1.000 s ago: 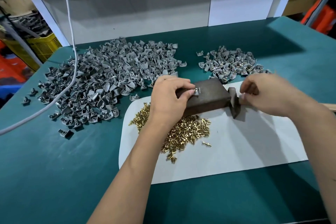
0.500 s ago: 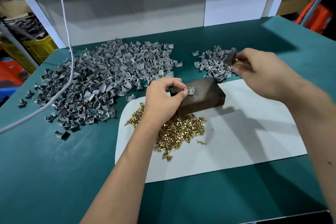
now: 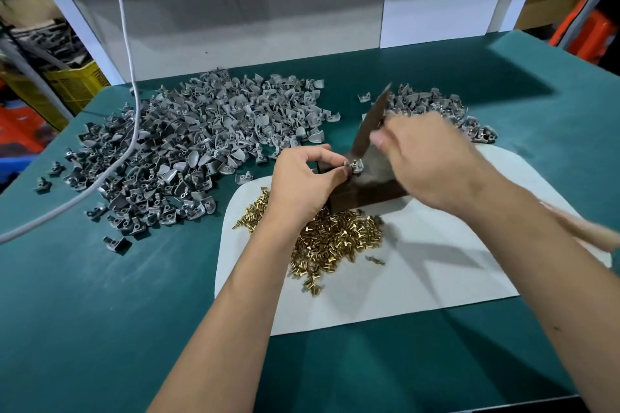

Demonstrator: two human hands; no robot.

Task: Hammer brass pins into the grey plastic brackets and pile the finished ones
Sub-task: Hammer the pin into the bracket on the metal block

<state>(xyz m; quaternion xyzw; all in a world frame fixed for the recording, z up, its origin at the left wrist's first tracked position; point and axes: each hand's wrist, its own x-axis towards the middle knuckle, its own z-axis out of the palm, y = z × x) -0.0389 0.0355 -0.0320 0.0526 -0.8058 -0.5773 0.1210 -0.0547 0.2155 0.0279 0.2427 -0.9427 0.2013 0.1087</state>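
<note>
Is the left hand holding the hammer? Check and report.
No: the left hand pinches a grey bracket on the dark block, while the right hand grips the hammer.

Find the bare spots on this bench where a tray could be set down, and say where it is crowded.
Free: green bench top near the front edge, left of the white mat, and the mat's right half. Crowded: far left under the grey brackets, and around the brass pins and dark block.
</note>
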